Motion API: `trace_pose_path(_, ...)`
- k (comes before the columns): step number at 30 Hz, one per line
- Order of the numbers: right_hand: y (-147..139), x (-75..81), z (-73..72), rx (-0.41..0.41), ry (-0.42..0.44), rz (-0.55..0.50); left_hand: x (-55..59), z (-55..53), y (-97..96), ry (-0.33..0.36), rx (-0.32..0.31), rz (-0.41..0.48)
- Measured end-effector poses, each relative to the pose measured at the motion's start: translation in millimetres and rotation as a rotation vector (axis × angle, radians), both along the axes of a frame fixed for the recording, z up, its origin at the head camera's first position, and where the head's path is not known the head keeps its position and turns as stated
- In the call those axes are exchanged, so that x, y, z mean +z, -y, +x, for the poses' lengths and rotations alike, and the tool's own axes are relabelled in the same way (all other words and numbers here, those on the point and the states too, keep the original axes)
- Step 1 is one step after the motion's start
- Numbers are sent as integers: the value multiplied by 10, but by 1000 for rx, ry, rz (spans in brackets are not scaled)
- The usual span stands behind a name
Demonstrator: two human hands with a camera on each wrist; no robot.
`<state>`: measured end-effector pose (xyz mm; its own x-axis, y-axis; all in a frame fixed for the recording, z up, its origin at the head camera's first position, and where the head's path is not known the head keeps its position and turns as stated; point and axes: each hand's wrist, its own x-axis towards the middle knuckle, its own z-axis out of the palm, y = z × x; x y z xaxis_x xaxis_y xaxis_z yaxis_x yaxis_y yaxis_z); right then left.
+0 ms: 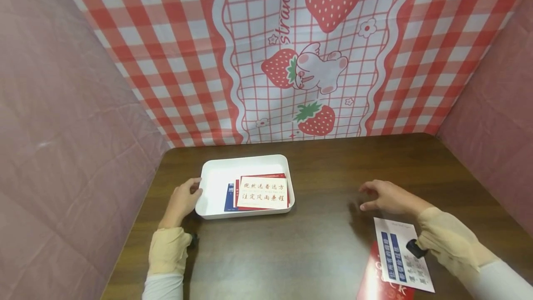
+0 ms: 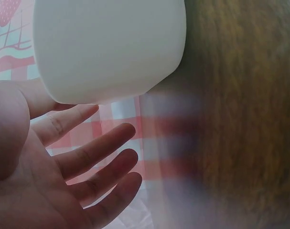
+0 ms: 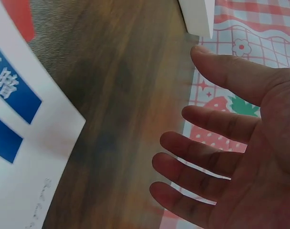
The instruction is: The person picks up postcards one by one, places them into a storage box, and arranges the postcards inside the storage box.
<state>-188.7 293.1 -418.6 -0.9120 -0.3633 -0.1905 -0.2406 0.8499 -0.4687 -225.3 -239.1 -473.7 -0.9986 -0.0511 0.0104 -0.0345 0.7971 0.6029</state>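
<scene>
My left hand [image 1: 185,198] is at the left end of a white tray [image 1: 216,170], its thumb and index fingertips right at the rim. In the left wrist view, the fingers [image 2: 99,183] are spread and fairly straight beside the tray wall. Inside the tray lie several overlapping cards: a cream card with red writing [image 1: 263,192] on top, red edges beneath and a blue card [image 1: 230,198] at the left. My right hand [image 1: 389,198] holds nothing, its fingers [image 3: 197,148] loosely extended over the table. Nearest to it is a white card with blue bands [image 1: 401,253], partly under the wrist.
A shiny red card [image 1: 370,281] lies partly beneath the white card at the table's front right. The brown wooden table [image 1: 266,253] meets a strawberry-print checked cloth [image 1: 200,82] at the back. Pink cloth walls [image 1: 62,128] stand on both sides.
</scene>
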Motion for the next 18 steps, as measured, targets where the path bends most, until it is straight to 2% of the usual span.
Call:
trace_pose_path(9, -77, -25, 53, -1, 24, 38, -5, 3, 16, -13, -4, -1)
trace_pose_path(18, -125, -79, 181, -49, 52, 65, 8, 1, 10, -2, -11, -9)
